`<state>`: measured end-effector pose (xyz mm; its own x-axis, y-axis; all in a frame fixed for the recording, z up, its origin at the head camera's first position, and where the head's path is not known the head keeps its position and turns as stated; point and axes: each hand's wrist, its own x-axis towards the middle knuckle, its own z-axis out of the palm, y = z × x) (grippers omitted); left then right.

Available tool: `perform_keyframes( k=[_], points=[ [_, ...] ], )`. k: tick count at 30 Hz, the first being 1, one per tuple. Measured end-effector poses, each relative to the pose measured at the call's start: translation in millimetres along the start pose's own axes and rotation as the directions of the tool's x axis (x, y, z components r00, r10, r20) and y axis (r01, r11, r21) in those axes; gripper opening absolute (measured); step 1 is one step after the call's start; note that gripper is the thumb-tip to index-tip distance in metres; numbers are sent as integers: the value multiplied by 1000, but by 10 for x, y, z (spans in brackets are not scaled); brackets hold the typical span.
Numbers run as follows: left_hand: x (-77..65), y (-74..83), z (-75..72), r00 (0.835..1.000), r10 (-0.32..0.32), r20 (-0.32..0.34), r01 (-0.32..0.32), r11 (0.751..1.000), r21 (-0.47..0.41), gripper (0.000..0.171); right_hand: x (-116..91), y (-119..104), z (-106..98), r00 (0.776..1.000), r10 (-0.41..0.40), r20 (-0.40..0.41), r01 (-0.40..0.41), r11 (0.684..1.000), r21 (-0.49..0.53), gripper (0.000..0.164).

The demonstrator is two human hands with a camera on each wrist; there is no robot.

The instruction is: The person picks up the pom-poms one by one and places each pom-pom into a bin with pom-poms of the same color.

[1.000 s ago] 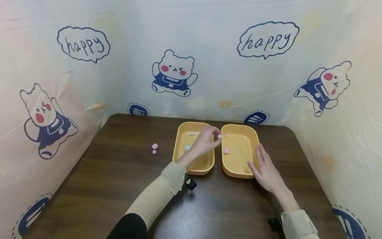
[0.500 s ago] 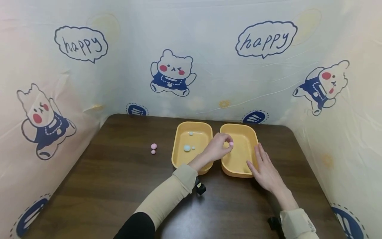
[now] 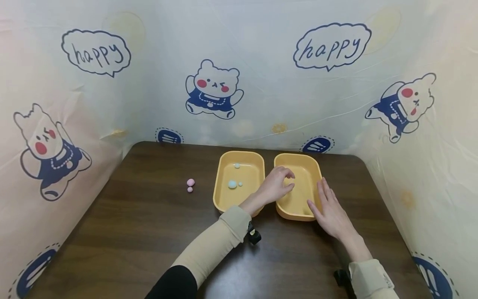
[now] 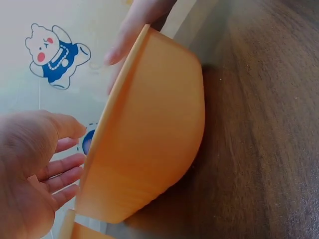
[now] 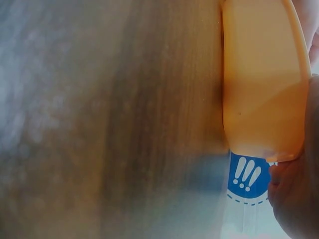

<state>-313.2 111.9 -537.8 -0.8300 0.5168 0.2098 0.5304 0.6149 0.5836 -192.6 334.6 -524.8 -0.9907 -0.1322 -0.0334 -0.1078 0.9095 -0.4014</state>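
My left hand (image 3: 274, 185) is over the left side of the right yellow tray (image 3: 308, 185). Its fingers are loosely bent, thumb apart, and nothing shows between them in the head or left wrist view. The hand covers the part of the tray where pink balls lay. My right hand (image 3: 335, 216) rests with extended fingers against the right rim of that same tray. Several light blue balls (image 3: 232, 184) of differing sizes lie in the left yellow tray (image 3: 244, 203). Left of it, a larger pink ball (image 3: 191, 182) and a smaller pink ball (image 3: 190, 189) sit on the table.
Both trays stand side by side with a narrow gap on the dark wooden table (image 3: 149, 224). A printed cloth (image 3: 261, 83) with bear drawings hangs behind and along both sides. My left forearm (image 3: 213, 245) passes in front of the left tray.
My left hand has moved right, from above the left tray to over the right tray, and let go of the pink ball it pinched. My right hand has stayed at the rim.
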Motion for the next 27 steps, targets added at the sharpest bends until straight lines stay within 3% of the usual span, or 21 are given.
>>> perform_keyframes(
  k=[2,5,10,17,27],
  points=[
    [-51,87,-102,1000,-8,4,8,1000,-14,27,4,-2,3,1000,3,4,-3,1000,-2,92],
    [-195,377,-407,999,-37,26,38,999,-37,28,5,1,5,1000,1,2,-1,1000,-6,92],
    [-312,484,-590,999,-31,24,31,999,-20,32,12,17,13,1000,-12,-10,12,1000,-9,91],
    [-542,380,-831,1000,17,-17,-18,998,-61,41,16,17,8,999,-33,-30,33,999,-12,90],
    [-1038,78,-1165,977,-37,-212,10,992,-126,38,-9,3,22,997,-57,-61,57,998,0,89]
  ],
)
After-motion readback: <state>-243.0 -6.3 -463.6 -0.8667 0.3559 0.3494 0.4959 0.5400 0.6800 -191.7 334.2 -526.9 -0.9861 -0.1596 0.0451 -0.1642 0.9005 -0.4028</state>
